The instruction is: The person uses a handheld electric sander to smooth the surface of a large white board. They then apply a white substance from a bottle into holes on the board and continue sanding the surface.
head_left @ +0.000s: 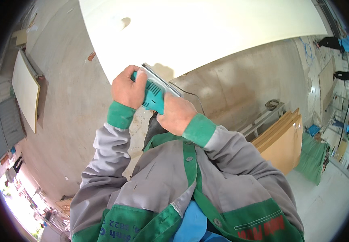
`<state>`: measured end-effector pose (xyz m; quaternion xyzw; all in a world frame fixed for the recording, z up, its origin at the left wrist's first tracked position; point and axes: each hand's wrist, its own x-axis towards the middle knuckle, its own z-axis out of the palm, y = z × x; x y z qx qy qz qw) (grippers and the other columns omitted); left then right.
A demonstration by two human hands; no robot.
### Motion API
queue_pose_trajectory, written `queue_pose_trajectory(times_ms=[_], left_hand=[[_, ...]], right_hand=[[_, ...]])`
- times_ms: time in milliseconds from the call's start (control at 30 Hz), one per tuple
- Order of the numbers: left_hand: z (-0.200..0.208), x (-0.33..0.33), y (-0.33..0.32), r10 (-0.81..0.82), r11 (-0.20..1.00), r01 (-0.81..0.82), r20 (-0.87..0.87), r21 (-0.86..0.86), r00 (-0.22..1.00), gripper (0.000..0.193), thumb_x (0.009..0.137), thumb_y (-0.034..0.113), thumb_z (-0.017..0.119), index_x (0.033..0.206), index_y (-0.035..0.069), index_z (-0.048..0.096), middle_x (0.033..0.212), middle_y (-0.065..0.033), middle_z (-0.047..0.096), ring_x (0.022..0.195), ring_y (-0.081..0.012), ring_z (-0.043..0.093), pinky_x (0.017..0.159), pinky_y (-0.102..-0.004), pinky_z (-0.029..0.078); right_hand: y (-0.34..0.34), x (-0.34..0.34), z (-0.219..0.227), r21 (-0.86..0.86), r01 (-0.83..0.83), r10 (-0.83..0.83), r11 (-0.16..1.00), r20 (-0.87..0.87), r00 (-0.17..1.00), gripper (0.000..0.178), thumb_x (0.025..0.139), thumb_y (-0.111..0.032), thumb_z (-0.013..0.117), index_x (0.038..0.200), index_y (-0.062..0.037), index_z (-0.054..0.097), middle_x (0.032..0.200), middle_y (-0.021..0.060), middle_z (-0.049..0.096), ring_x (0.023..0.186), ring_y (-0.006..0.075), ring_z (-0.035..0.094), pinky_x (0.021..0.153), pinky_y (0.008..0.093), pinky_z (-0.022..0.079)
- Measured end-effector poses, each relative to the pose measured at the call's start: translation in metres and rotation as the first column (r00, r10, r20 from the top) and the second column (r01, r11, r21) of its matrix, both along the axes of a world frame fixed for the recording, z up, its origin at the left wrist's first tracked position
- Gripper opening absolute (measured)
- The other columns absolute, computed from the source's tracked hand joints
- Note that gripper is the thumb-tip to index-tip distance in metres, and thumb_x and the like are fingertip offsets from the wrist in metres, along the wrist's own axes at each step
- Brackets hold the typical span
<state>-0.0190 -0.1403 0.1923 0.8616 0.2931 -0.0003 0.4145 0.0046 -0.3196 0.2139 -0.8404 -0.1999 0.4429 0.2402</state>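
Note:
Between both hands is a teal electric sander (153,93) with a flat silvery base, which faces the near corner of a large white board (206,32). My left hand (129,86) is closed round the sander's left end, thumb lying over its top. The other end is gripped by my right hand (177,114), whose fingertips are partly hidden. The sander is tilted, its base edge running along the board's corner. Whether the base touches the board, I cannot tell. A dark cord (194,96) trails on the right.
On the right stand stacked brown panels (281,141) beside a metal frame (259,123) and green sheeting (313,159). A pale board (25,88) leans at the left. Blue hose (308,50) lies far right, near people in blue tops (347,44). Brighter openings show lower left.

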Motion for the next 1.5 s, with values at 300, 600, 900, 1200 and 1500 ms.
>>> queue_pose_trajectory(times_ms=[300,600,900,1200,1500], left_hand=[[-0.037,0.143,-0.039,-0.211,0.947,0.284,0.381,-0.149,0.900,0.053,0.097,0.050,0.055,0.128,0.008,0.063,0.121,-0.0216,0.070,0.114,-0.0380,0.066,0.096,-0.0420,0.052],[-0.146,-0.118,0.114,0.542,0.830,-0.502,0.141,-0.243,0.829,0.072,0.099,0.043,0.067,0.147,-0.005,0.046,0.144,-0.0254,0.056,0.129,-0.0338,0.058,0.106,-0.0446,0.047],[-0.168,-0.107,0.226,0.560,0.754,-0.511,-0.004,-0.413,0.829,0.065,0.098,0.043,0.070,0.142,-0.001,0.052,0.133,-0.0132,0.062,0.115,-0.0246,0.065,0.089,-0.0381,0.051],[-0.117,0.080,0.201,0.019,0.992,-0.056,0.307,0.113,0.952,0.115,0.077,0.043,0.092,0.157,-0.005,0.026,0.153,-0.0307,0.044,0.147,-0.0359,0.042,0.122,-0.0491,0.031],[-0.134,0.199,0.173,0.257,0.927,-0.345,0.421,0.145,0.870,0.098,0.074,0.045,0.093,0.143,-0.007,0.047,0.124,-0.0191,0.066,0.110,-0.0271,0.065,0.094,-0.0384,0.055]], right_hand=[[-0.090,0.165,-0.026,-0.022,0.105,-0.082,0.994,0.465,0.881,0.030,0.077,-0.023,0.069,0.094,0.0016,0.075,0.095,0.0261,0.074,0.090,0.0390,0.074,0.081,0.0460,0.058],[-0.146,0.228,-0.010,0.021,0.642,-0.637,0.766,0.151,0.756,0.029,0.080,-0.026,0.068,0.074,0.0018,0.071,0.065,0.0125,0.067,0.056,0.0211,0.065,0.054,0.0370,0.054],[0.021,0.020,-0.015,0.036,0.179,-0.181,0.983,0.085,0.980,0.028,0.076,-0.015,0.064,0.094,0.0054,0.068,0.085,0.0280,0.070,0.085,0.0426,0.072,0.077,0.0498,0.056],[-0.063,-0.026,-0.045,0.285,0.132,-0.205,0.949,0.241,0.949,0.036,0.081,-0.025,0.074,0.109,-0.0051,0.062,0.097,0.0203,0.072,0.091,0.0438,0.069,0.079,0.0495,0.056],[-0.274,0.151,-0.083,0.410,0.593,-0.718,0.693,0.312,0.623,0.037,0.079,-0.028,0.077,0.107,-0.0048,0.071,0.092,0.0217,0.072,0.085,0.0378,0.071,0.075,0.0450,0.056]])
